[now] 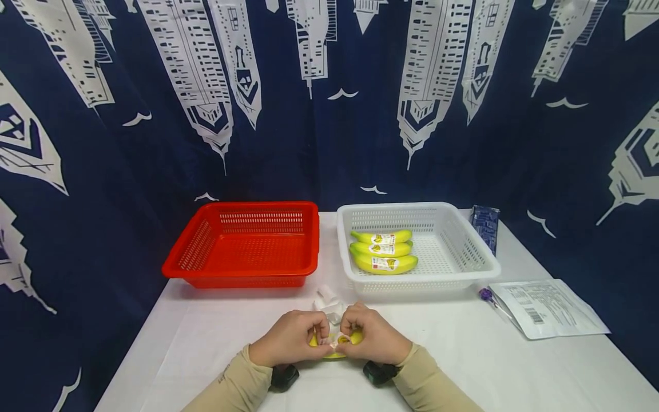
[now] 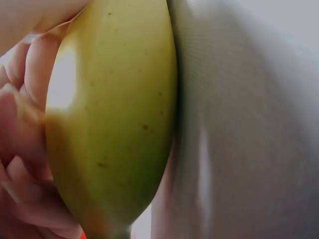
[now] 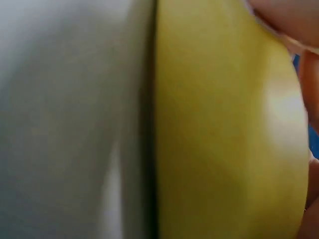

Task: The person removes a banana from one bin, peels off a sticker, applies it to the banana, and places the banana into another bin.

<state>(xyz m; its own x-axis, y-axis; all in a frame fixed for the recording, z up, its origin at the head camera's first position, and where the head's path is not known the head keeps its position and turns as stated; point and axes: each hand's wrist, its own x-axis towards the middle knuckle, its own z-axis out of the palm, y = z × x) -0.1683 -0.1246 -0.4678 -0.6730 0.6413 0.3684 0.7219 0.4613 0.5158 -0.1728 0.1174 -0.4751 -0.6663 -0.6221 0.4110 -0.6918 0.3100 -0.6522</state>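
Observation:
A yellow banana point(image 1: 356, 336) lies on the white table between both hands, partly hidden beneath the fingers. At its middle, the left hand point(image 1: 292, 337) and right hand point(image 1: 378, 335) pinch a small pale label point(image 1: 334, 342) with thumbs and curled forefingers, their thumb tips almost meeting. Seen close up in the left wrist view, the banana point(image 2: 114, 114) is yellow-green with brown specks, and curled fingers point(image 2: 37, 64) show beyond it. Plain yellow peel of the banana point(image 3: 224, 129) fills much of the right wrist view. Whether the label is stuck down cannot be seen.
Crumpled white paper point(image 1: 328, 303) lies just behind the hands. A red basket point(image 1: 239, 281) stands back left; a white basket point(image 1: 453, 252) back right holds three labelled bananas point(image 1: 385, 264). Rightward are a white pouch point(image 1: 553, 309), a purple-topped stick point(image 1: 486, 294) and a dark blue packet point(image 1: 484, 226).

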